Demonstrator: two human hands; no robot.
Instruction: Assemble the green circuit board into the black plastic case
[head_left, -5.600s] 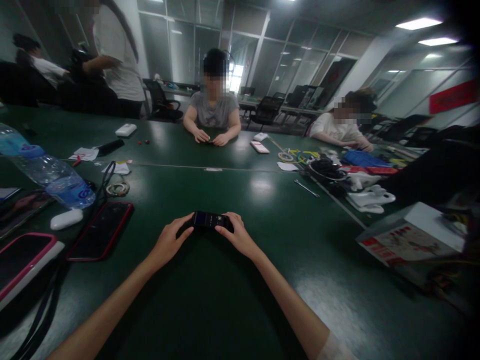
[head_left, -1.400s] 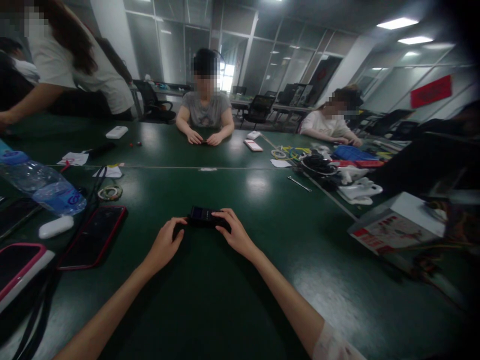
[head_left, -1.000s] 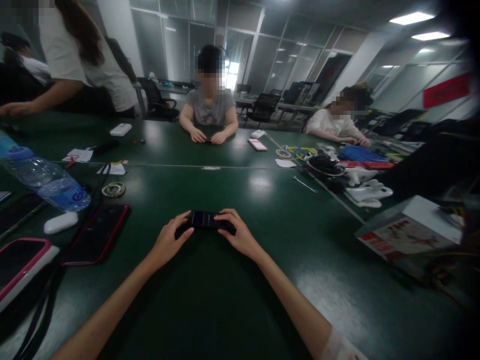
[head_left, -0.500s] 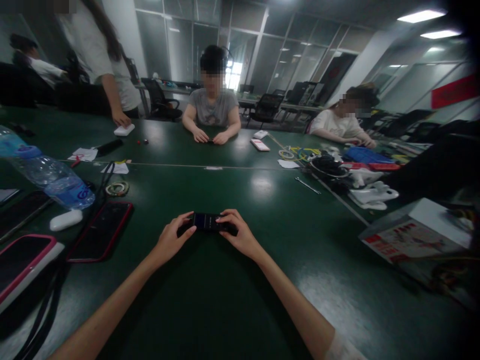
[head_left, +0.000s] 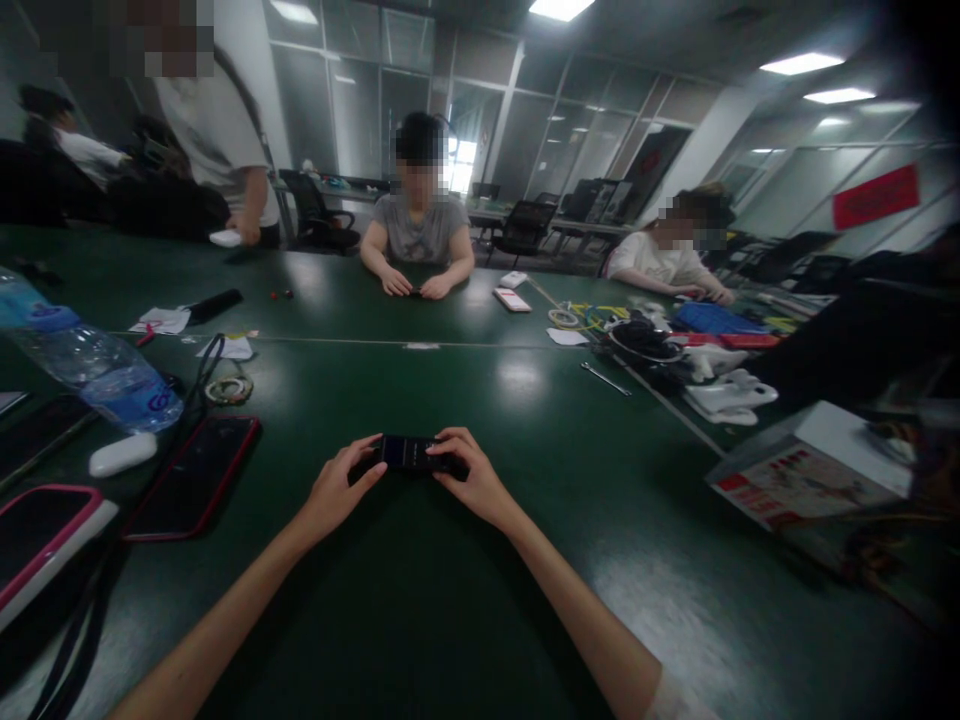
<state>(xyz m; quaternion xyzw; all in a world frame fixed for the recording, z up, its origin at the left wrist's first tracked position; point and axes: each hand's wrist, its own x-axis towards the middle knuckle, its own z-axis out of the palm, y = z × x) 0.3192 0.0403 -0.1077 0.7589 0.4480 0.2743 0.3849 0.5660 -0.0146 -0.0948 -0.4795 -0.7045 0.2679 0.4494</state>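
White case [head_left: 224,238]: shifted to the far edge of the table [head_left: 450,385], in a standing co-worker's hand [head_left: 246,227]. Black handheld device [head_left: 405,453]: one, before me, left end pinched by my left fingers [head_left: 371,476], right end by my right fingers [head_left: 451,449].

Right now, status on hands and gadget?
Left hand on black gadget, left end. Right hand on its right end. Gadget face up. Red-edged phone off left, apart from hands.

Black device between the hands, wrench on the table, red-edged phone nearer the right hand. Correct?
Wrong hand: the head view shows the red-edged phone nearer the left hand, not the right hand. The rest holds: black device between the hands, wrench on the table.
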